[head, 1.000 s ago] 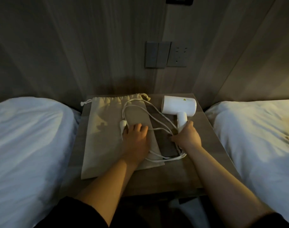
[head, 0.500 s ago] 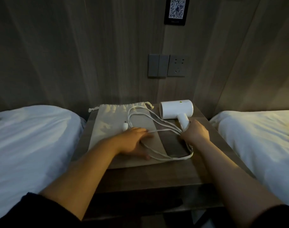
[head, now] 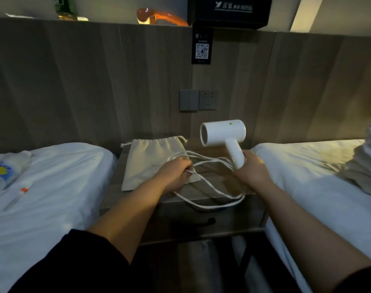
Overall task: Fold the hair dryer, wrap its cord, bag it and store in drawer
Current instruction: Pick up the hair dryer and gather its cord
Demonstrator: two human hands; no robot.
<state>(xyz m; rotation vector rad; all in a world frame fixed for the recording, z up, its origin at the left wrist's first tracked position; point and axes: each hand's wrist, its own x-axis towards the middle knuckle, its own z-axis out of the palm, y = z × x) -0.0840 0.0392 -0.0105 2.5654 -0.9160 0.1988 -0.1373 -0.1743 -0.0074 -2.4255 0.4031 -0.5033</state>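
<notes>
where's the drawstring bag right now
In the head view, the drawstring bag lies flat on the left part of the nightstand, beside the left bed. The left hand, holding the cord, rests over its near right corner.

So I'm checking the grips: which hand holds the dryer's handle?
The right hand, wrapped around the white hair dryer handle; the left hand only pinches the cord.

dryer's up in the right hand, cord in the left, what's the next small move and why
Probably fold the handle first: the hair dryer is lifted in the right hand, still unfolded, while the cord trails loose off the nightstand from the left hand.
</notes>
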